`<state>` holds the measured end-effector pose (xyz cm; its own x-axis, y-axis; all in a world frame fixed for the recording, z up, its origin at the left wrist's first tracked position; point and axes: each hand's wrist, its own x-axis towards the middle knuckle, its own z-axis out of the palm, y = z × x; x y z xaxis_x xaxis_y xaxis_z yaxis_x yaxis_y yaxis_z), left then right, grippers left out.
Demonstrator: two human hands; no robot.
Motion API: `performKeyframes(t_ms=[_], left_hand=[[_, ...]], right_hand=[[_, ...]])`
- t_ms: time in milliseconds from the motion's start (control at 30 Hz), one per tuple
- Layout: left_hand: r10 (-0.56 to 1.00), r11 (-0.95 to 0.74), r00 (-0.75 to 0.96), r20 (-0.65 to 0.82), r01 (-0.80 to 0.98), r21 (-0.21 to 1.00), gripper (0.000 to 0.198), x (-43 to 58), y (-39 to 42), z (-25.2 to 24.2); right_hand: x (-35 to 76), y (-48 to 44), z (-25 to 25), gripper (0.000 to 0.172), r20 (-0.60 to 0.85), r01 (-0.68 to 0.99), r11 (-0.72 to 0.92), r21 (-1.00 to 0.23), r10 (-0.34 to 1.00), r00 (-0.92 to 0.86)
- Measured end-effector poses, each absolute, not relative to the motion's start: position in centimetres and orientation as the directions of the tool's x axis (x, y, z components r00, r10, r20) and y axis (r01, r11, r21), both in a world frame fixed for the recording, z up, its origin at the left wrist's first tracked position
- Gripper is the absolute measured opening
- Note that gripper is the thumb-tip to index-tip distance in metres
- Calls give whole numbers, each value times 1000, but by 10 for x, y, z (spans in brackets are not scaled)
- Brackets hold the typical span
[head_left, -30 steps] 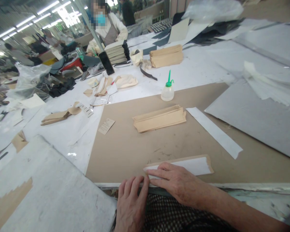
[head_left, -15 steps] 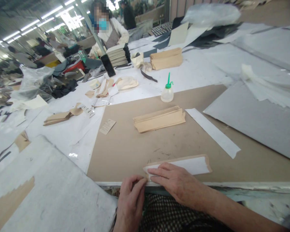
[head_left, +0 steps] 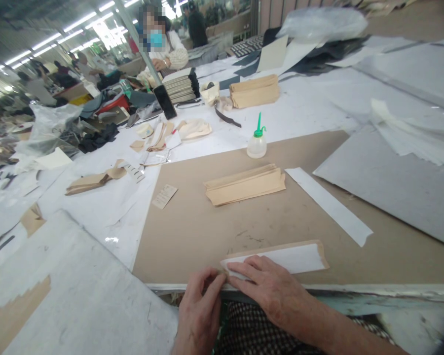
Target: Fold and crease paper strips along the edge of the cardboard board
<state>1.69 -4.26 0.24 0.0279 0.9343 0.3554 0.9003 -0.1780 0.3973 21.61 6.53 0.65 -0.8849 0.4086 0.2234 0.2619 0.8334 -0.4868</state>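
A tan strip with a white piece laid over most of it lies along the board's near edge. My right hand rests on its left part, fingers stretched out and pressing the white piece flat. At the strip's left end, my left hand pinches the tan edge between thumb and forefinger; the exact grip is partly hidden. A stack of tan strips lies farther back on the brown board. A loose white strip lies slantwise to the right.
A clear bottle with a green spout stands at the board's back edge. Grey sheets cover the right side. On the left are a small paper tag and a white-covered slab. A masked co-worker is across the table.
Both hands keep nearly the same place on the strip, with slight finger shifts. The view has tilted a little. Across the table, the co-worker's arm has moved up.
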Motion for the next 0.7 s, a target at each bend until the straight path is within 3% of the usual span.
performKeyframes(t_ms=[167,533,700], left_hand=[[932,-203,109,347,947,248,40,17,-40,-5],[903,-223,135,407,959,176,41,20,-42,-9],[929,-171,99,356,969,177,45,22,-46,-16]], right_hand=[[217,66,6,32,228,264,832,-487,413,-882],[216,66,5,37,263,248,834,-493,415,-871],[215,66,4,36,270,237,828,-508,415,-869]])
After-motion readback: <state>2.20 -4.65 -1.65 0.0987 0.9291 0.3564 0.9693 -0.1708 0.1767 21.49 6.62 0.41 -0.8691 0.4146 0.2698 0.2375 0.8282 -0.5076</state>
